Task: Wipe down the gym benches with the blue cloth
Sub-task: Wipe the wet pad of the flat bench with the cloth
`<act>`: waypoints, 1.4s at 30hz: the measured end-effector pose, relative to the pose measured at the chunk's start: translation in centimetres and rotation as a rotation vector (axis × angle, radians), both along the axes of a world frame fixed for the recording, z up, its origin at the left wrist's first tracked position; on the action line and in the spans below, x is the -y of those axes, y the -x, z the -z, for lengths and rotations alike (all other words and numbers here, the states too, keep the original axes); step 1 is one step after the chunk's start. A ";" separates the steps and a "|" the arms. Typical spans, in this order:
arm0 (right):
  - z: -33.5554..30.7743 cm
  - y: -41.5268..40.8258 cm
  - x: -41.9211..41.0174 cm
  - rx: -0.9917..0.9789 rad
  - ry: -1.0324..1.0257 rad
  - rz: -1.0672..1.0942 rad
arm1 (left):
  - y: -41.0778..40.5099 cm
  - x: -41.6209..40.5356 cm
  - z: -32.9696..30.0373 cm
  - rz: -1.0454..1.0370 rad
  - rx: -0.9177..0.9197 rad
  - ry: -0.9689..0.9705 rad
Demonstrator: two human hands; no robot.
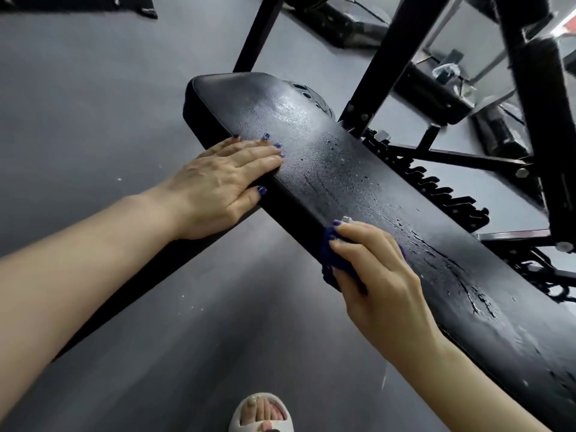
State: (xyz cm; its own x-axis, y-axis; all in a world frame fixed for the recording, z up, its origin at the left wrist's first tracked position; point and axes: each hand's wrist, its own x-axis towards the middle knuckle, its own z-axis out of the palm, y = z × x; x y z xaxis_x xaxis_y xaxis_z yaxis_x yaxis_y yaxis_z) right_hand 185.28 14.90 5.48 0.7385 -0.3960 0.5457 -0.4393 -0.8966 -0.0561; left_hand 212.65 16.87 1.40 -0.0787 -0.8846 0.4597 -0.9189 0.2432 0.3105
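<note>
**Wet pad, mid-wipe**

Right hand (378, 269) clamped on cloth (335, 260) at near edge of bench (358, 169); left hand (224, 179) flat, fingers straight, bracing pad. Droplets everywhere — may streak if cloth saturates; bracing palm may slip on wet vinyl.

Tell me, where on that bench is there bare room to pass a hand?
The bench pad is bare between the left hand and the right hand, which grips the blue cloth; also beyond the right hand, toward the lower right. Crowded: the far side, with the black frame.
</note>
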 end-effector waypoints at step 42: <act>-0.3 -6.3 2.1 -0.290 0.109 -0.066 | 0.9 -1.8 0.1 -0.229 -0.389 0.104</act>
